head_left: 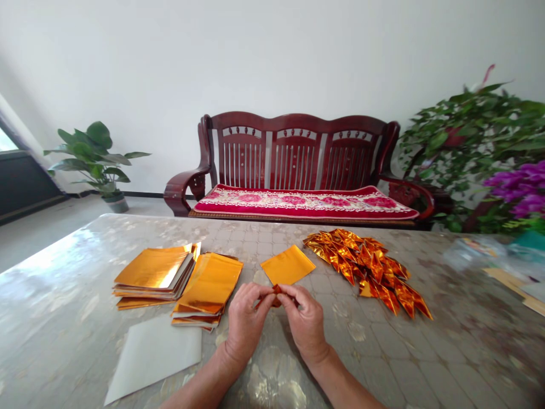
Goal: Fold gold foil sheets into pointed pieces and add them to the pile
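A wide table (366,341) with a glossy, mottled stone-patterned top fills the near scene. Beyond it stands a dark red wooden bench (298,142) with a pink-flowered red cushion. A leafy artificial-looking shrub (472,142) with purple blooms is cut off by the right edge, and a potted plant (89,156) stands far left.

On the table, left of centre, lie two stacks of gold foil sheets (179,278), with a plain white sheet (153,358) nearer. To the right is a heap of folded pointed foil pieces (366,270). A single gold foil square (288,264) lies between them. At the right edge, a clear plastic packet (472,253) carries printing too blurred to read.

The left hand (247,324) and right hand (304,324) meet at centre, just short of the square. Their fingertips pinch a small foil piece (276,289) from both sides, mostly hiding it.
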Action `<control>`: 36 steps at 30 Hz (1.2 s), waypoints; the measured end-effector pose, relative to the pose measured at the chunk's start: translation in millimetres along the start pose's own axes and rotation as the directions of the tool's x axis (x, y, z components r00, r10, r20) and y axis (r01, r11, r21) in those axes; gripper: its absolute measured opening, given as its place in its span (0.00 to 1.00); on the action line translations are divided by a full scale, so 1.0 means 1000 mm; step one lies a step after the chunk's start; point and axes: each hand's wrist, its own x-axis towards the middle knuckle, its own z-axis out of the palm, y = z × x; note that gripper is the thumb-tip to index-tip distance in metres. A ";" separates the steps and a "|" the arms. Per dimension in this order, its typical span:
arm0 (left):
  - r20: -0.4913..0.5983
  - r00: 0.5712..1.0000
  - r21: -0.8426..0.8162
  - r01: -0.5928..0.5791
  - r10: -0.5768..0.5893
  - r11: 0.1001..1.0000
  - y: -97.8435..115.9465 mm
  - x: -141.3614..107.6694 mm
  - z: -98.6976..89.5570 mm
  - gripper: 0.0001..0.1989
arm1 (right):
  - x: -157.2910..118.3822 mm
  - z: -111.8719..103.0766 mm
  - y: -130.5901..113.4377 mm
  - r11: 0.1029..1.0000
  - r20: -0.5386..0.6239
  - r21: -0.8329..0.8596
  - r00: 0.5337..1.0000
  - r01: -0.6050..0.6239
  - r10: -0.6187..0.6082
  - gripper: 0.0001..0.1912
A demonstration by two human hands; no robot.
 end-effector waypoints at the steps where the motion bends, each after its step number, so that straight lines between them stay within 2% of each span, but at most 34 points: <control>1: -0.002 1.000 -0.004 -0.004 0.004 1.000 0.000 0.000 0.000 0.05 | 0.000 0.000 0.000 1.000 -0.002 0.004 1.000 0.005 -0.005 0.05; 12: 0.006 1.000 -0.056 -0.006 0.006 0.998 0.000 0.000 0.001 0.07 | 0.005 0.001 -0.004 0.990 0.021 0.137 0.999 -0.028 0.026 0.05; 18: -0.057 0.997 -0.126 0.052 -0.060 0.991 0.002 0.002 0.000 0.07 | 0.008 0.002 -0.003 0.966 0.037 0.217 0.990 -0.142 0.137 0.06; 22: 0.017 0.985 -0.201 0.172 -0.172 0.964 0.003 0.003 0.001 0.06 | 0.008 0.002 -0.001 0.932 0.077 0.265 0.969 -0.245 0.233 0.08; 27: 0.083 0.937 -0.315 0.347 -0.339 0.883 0.001 0.004 0.007 0.06 | 0.006 0.004 0.002 0.903 0.111 0.272 0.943 -0.332 0.314 0.09; 33: 0.114 0.910 -0.347 0.413 -0.399 0.842 -0.001 0.006 0.009 0.08 | 0.003 0.005 0.004 0.883 0.124 0.279 0.926 -0.377 0.356 0.10; 36: 0.112 0.911 -0.350 0.410 -0.397 0.842 -0.001 0.006 0.008 0.07 | 0.003 0.005 0.001 0.856 0.148 0.305 0.909 -0.418 0.390 0.14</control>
